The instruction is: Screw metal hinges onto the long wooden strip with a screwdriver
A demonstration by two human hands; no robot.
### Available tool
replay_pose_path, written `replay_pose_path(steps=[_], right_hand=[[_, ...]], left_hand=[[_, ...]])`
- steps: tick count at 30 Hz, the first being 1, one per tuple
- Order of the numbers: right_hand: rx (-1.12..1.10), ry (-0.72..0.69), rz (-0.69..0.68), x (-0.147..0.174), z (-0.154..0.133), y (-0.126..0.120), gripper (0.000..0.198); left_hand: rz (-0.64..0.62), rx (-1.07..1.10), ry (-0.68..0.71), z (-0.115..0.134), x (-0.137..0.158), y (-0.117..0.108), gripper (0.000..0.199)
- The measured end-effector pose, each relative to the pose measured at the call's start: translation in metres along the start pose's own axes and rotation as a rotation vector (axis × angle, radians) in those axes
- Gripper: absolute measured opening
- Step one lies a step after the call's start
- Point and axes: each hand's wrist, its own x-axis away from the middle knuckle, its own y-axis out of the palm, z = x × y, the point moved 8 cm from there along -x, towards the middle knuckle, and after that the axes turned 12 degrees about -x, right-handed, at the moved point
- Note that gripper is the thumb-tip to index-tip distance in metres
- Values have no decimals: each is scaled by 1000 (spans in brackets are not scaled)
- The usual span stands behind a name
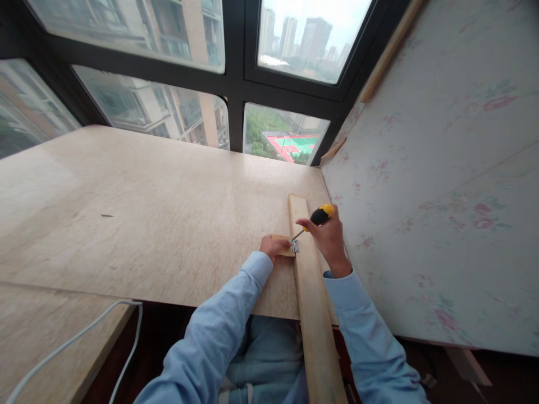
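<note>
My right hand (330,238) is wrapped around the yellow and black handle of a screwdriver (322,214), which slants down to the left. Its tip meets a small metal hinge (294,246), or comes very close to it. The hinge lies across the joint between a long wooden board (314,297) and a short wood piece (287,252). Fingers of my left hand (273,246) press on that short piece beside the hinge and partly cover it. Any screw under the tip is too small to make out.
The long board runs along the right side of the stone-like ledge (168,213) and overhangs its front edge. A floral-papered wall (442,196) rises close on the right. Dark-framed windows (236,84) stand behind. A white cable (76,336) hangs at lower left; a small dark sliver (106,215) lies on the ledge.
</note>
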Motion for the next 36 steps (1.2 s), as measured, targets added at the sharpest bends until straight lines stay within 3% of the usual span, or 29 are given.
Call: replay_pose_path(steps=[2,7,11,14,17,19,24,27,31,36], right_hand=[[-91,13,-42,0,6,7,60],[-478,61,-298,7,8,21,53],[-472,82,-375,12,0,20,47],[-282,30,-258,9,-5,13,45],[10,-8,-22,5,-6,0,57],[58,0,42,3,-3,-2,64],[-381,44,-171,3,8,12,56],[-507,79,-276,7,4,13,50],[-425,52,-274,9,-8,8,43],[37,-6,22,5,-10,-10,60]], left_hand=[[6,11,-4,1,1,-1,33],[-13,23,12,2,1,1,29],[-1,15,-1,1,0,0,31],[-3,34,-1,2,2,0,32],[1,68,-9,4,6,0,31],[11,81,-16,5,9,-1,30],[-5,51,-27,6,11,1,31],[2,33,-32,5,10,1,32],[7,25,-15,6,9,0,31],[11,38,1,6,9,-1,32]])
